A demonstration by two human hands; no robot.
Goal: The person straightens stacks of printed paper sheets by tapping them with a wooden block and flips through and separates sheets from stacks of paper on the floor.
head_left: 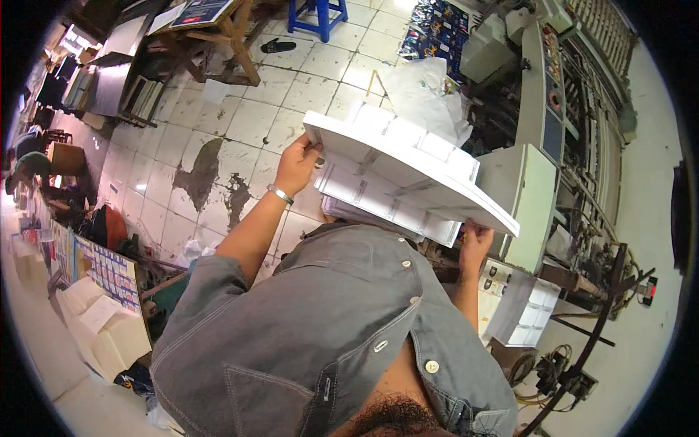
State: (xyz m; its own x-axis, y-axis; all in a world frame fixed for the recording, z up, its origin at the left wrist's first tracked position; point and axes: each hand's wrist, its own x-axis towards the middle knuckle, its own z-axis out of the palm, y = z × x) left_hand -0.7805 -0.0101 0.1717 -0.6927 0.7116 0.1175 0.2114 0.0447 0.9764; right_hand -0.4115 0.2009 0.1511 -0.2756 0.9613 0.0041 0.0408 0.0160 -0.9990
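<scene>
The left hand (297, 169) and right hand (475, 247) grip opposite ends of the white sheaf (408, 162) — fingers closed. Best support both evenly (loose sheets could slide).

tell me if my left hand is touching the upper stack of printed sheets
Touching: the head view shows your left hand gripping the upper stack at its left end.

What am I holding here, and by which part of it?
A stack of white sheets: left grip at its left end, right grip near its right end.
</scene>
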